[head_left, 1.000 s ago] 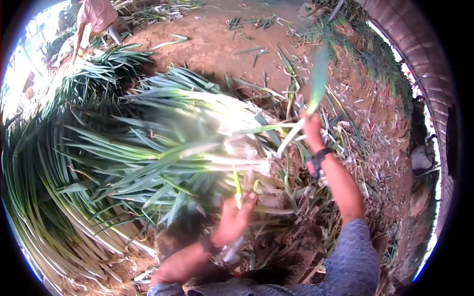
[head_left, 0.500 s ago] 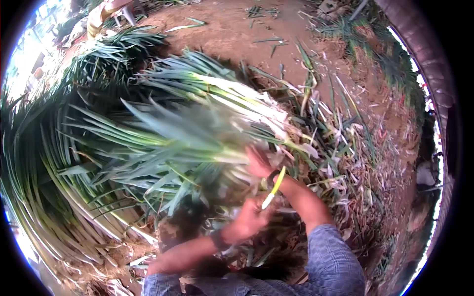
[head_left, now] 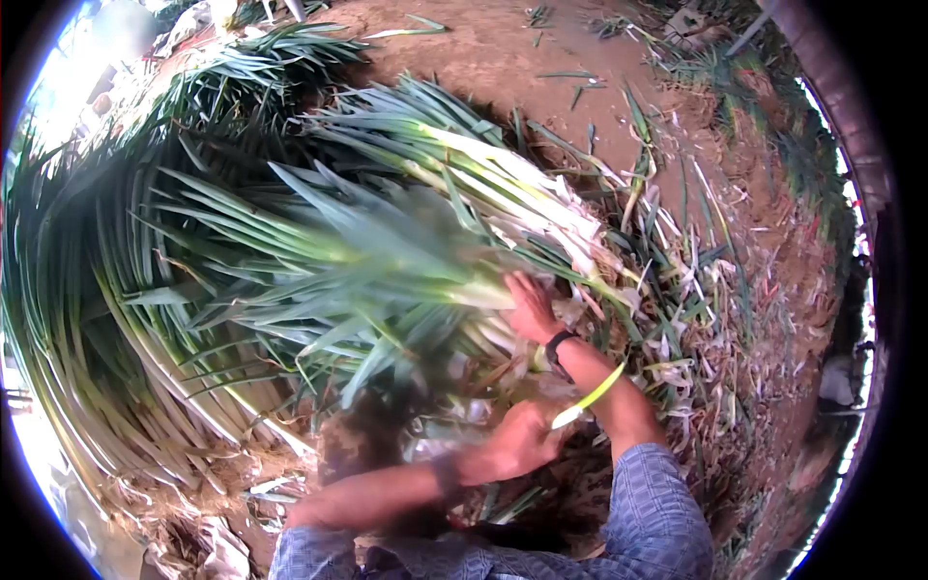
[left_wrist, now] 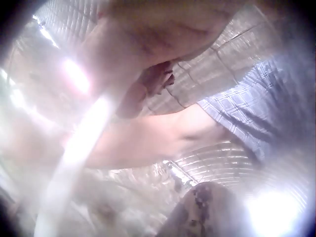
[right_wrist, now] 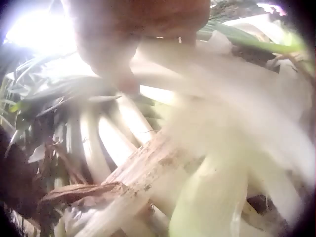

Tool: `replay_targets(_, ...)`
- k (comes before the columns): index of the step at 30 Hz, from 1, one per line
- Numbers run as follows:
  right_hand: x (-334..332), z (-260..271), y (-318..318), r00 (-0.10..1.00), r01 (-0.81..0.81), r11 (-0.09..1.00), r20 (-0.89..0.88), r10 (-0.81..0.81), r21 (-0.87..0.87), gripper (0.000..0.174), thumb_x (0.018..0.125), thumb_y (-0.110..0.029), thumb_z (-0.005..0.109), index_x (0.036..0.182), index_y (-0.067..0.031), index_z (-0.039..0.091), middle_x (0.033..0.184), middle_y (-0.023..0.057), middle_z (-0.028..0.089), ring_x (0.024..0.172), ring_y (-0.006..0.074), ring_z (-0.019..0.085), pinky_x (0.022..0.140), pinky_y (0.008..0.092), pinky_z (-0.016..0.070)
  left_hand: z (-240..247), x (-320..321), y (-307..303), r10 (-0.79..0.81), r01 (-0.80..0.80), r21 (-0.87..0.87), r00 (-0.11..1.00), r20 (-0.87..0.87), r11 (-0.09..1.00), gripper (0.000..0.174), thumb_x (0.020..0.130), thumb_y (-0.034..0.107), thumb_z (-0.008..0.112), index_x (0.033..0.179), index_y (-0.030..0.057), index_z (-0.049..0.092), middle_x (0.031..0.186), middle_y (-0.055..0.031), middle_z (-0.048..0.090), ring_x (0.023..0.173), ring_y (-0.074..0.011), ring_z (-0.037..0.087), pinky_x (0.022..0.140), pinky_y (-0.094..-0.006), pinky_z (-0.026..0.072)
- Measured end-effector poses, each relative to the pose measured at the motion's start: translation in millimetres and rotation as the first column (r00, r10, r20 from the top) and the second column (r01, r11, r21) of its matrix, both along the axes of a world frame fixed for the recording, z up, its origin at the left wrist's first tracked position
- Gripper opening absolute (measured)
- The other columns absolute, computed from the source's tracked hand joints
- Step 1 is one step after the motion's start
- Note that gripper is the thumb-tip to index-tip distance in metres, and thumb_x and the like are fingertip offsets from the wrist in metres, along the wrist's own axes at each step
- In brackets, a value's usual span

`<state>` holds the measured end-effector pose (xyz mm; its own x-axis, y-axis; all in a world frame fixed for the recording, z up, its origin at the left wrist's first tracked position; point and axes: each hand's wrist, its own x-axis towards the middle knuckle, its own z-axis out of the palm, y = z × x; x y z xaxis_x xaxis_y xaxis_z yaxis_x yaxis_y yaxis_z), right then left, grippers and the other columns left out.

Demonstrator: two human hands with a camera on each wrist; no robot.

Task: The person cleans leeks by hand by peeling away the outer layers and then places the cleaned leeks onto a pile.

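My right hand (head_left: pixel 532 309) grips the pale base of a green onion (head_left: pixel 474 293) on the heap, its long leaves fanning left and partly blurred. In the right wrist view, the fingers (right_wrist: pixel 116 64) curl down over white stalks (right_wrist: pixel 131 118). My left hand (head_left: pixel 522 440) is lower, in front of my body, its fingers curled around a short curved yellow-green strip (head_left: pixel 594 394) with a whitish end. That strip overlaps my right forearm in the head view. Seen from the left wrist, it is a pale, overexposed band (left_wrist: pixel 81 148).
A large pile of green onions (head_left: pixel 126 358) spreads along the left. Another bundle (head_left: pixel 522 184) lies beyond my right hand. Peeled skins and leaf scraps (head_left: pixel 677 329) litter the soil (head_left: pixel 493 53) to the right. A further leafy heap (head_left: pixel 280 63) lies at the back.
My right hand came from the right, where it held up a green onion, to the heap's stalks. My left hand shifted right with the yellow-green strip. The head view turned slightly.
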<state>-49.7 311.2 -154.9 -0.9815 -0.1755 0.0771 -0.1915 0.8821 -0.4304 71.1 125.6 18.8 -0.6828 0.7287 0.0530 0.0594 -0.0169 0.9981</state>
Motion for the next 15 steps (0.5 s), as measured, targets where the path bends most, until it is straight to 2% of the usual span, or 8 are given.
replay_targets(3,-0.2,-2.1,8.6,0.980,0.181,0.983,0.078,-0.183,0.031,0.078,0.072,-0.031,0.081,0.135,0.0019,0.049,0.136,0.0260,0.051,0.125,0.0417,0.049,0.105,0.0481,0.0405,-3.8,-2.0,-6.0,-0.023,0.022,-0.035,0.999,-0.027,0.999,0.019,0.088,0.002,0.065,0.106,-0.0015,0.069,0.096,-0.0164,0.072,0.076,-0.0238,0.069,0.068,-0.0339,0.0545)
replay_targets(5,-1.5,-16.3,18.8,0.983,0.161,0.984,0.080,-0.166,0.071,0.082,0.071,-0.031,0.082,0.136,0.0032,0.047,0.134,0.0277,0.052,0.122,0.0416,0.051,0.103,0.0484,0.0420,0.0,-1.0,-8.7,-0.037,0.038,-0.044,0.999,0.035,0.998,0.019,0.088,0.002,0.065,0.107,-0.0020,0.069,0.096,-0.0166,0.072,0.074,-0.0245,0.069,0.067,-0.0338,0.0545)
replay_targets(7,-5.6,-14.2,21.8,0.928,0.210,0.974,0.296,-0.226,0.083,0.081,0.070,-0.030,0.082,0.136,0.0019,0.048,0.130,0.0263,0.056,0.120,0.0416,0.053,0.101,0.0486,0.0435,4.5,-3.0,-9.8,-0.054,0.062,-0.094,0.995,0.085,0.994,0.020,0.088,0.001,0.063,0.107,-0.0017,0.068,0.095,-0.0177,0.072,0.075,-0.0255,0.069,0.069,-0.0345,0.0548)
replay_targets(9,-6.9,-5.1,18.5,0.953,0.173,0.984,0.246,-0.179,0.043,0.078,0.069,-0.031,0.084,0.133,-0.0008,0.051,0.119,0.0229,0.063,0.112,0.0394,0.059,0.098,0.0472,0.0460,-2.1,-1.9,-12.3,-0.026,0.026,-0.091,1.000,0.001,0.996,0.021,0.087,0.000,0.061,0.107,-0.0011,0.068,0.095,-0.0180,0.071,0.076,-0.0246,0.069,0.069,-0.0348,0.0550)
replay_targets(10,-12.9,26.2,8.8,0.924,0.142,0.984,0.342,-0.172,0.109,0.069,0.069,-0.038,0.084,0.122,-0.0013,0.059,0.111,0.0200,0.066,0.107,0.0344,0.062,0.096,0.0477,0.0464,-2.1,-6.4,-14.8,0.041,-0.033,0.063,0.991,-0.127,0.997,0.024,0.084,-0.004,0.060,0.107,-0.0010,0.067,0.094,-0.0183,0.071,0.079,-0.0247,0.069,0.072,-0.0358,0.0553)
replay_targets(11,-10.0,54.9,-2.1,0.958,0.061,0.994,0.275,-0.082,0.085,0.058,0.070,-0.045,0.082,0.103,-0.0001,0.065,0.094,0.0178,0.067,0.088,0.0277,0.066,0.077,0.0444,0.0529,-1.0,-10.6,-16.3,0.039,-0.035,0.043,0.995,-0.095,0.998,0.026,0.083,-0.006,0.059,0.107,-0.0010,0.067,0.094,-0.0181,0.071,0.080,-0.0250,0.069,0.073,-0.0361,0.0555)
replay_targets(13,-4.7,73.0,0.5,0.632,0.067,0.998,0.773,-0.056,0.017,0.059,0.067,-0.039,0.080,0.108,0.0008,0.066,0.092,0.0214,0.068,0.081,0.0290,0.067,0.072,0.0382,0.0534,8.5,-13.5,-15.0,-0.004,0.004,0.008,1.000,0.000,1.000,0.029,0.080,-0.008,0.059,0.107,-0.0009,0.067,0.095,-0.0177,0.071,0.082,-0.0256,0.069,0.074,-0.0367,0.0559)
replay_targets(15,17.6,119.8,-6.3,0.707,-0.140,0.990,0.696,0.125,-0.036,0.055,0.070,-0.040,0.079,0.102,0.0035,0.067,0.087,0.0216,0.069,0.073,0.0230,0.065,0.064,0.0358,0.0519,18.7,-16.3,-14.4,-0.046,0.047,-0.027,0.999,0.028,0.999,0.032,0.082,-0.009,0.061,0.112,0.0021,0.068,0.099,-0.0151,0.072,0.082,-0.0240,0.070,0.075,-0.0355,0.0574)
